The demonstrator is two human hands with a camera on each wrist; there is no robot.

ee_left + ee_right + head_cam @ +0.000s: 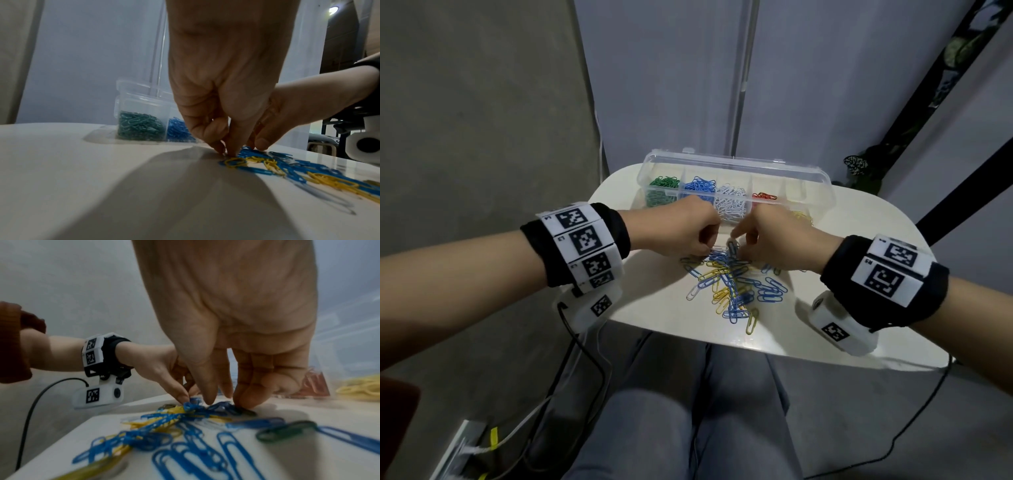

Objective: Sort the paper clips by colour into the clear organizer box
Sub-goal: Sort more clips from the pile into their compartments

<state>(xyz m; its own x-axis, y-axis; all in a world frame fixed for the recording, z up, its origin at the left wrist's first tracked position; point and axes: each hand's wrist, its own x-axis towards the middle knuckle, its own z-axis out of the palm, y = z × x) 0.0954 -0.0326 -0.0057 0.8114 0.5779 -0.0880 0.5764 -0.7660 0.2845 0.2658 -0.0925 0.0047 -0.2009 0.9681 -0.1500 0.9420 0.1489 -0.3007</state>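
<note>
On the worktop (859,240), your left hand (681,228) and right hand (774,240) pinched at the mixed blue, yellow and white paper clips (732,284); the organizer box (822,192) behind already held sorted colours, much remained.

Black wristbands (585,240) carry white coded tags; grey trousers (688,411).

Recording booth: grey curtain (825,85), floor cables (585,370)

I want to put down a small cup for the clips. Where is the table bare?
Bare: the table between the left hand and the near edge. Crowded: the loose clips in the middle, the organizer box behind them, the right hand.
</note>
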